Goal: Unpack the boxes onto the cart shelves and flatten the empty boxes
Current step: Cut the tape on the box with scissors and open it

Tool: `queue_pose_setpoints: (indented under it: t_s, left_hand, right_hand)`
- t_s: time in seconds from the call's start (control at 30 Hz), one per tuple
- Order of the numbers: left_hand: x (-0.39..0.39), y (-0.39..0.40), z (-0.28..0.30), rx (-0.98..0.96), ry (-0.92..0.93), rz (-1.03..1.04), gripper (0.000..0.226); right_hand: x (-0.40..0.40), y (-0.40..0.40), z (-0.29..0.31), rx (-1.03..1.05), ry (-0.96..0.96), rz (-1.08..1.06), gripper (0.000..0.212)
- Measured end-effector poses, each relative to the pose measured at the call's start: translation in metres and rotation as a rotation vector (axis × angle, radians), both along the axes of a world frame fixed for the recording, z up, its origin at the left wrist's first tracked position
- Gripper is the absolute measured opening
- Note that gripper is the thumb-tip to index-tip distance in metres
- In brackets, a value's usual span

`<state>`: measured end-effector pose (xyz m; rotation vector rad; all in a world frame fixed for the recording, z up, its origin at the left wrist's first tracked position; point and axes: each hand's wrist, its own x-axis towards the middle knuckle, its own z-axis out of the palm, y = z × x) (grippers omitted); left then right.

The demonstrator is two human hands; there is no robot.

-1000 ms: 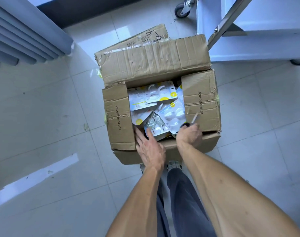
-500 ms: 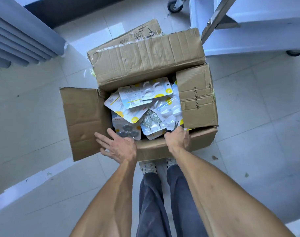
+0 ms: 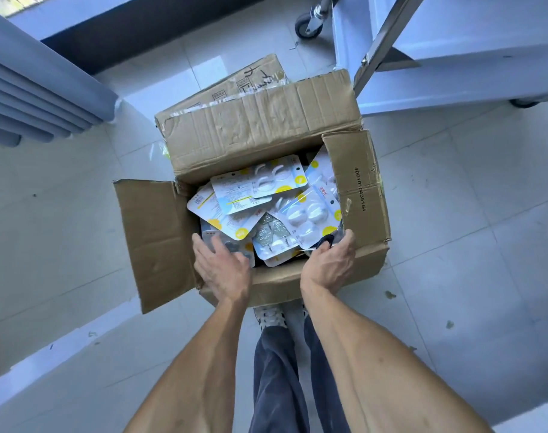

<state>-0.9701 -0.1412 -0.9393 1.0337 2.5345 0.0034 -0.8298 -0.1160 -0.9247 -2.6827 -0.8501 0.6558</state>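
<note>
Left hand (image 3: pixel 222 270) fingers spread on blister packs (image 3: pixel 260 195), right hand (image 3: pixel 330 264) curled round box (image 3: pixel 257 126) flap beside cart (image 3: pixel 454 76)

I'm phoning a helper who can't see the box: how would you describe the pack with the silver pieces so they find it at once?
Start at the open cardboard box on the tiled floor, and look near its front wall, between the left hand and right hand. The silver pack lies there, partly under other packs. It alone shows two ornate grey metallic pieces; its neighbours show white rounded pieces and yellow dots.

Bare forearms, dark blue-grey trousers (image 3: pixel 279 370), white sneakers (image 3: pixel 269 315)
</note>
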Motion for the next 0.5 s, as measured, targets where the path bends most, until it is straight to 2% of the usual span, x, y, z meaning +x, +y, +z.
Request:
queue_pose_setpoints:
  t_s: [0.17, 0.27, 0.37, 0.43, 0.5]
  left_hand:
    - [0.059, 0.022, 0.006, 0.019, -0.302, -0.032, 0.036]
    - [0.095, 0.046, 0.014, -0.049, -0.452, -0.015, 0.042]
    - [0.132, 0.077, 0.017, -0.102, -0.55, -0.134, 0.053]
    - [0.155, 0.097, 0.016, -0.125, -0.63, -0.175, 0.054]
    - [0.181, 0.113, 0.011, -0.134, -0.704, -0.191, 0.054]
  right_hand:
    - [0.017, 0.008, 0.01, 0.033, -0.033, -0.111, 0.051]
    - [0.039, 0.013, 0.015, 0.088, -0.038, -0.165, 0.068]
    - [0.074, 0.028, 0.015, 0.111, -0.031, -0.189, 0.09]
    - [0.103, 0.041, 0.01, 0.068, -0.039, -0.151, 0.089]
    - [0.132, 0.053, 0.002, -0.022, -0.038, -0.075, 0.078]
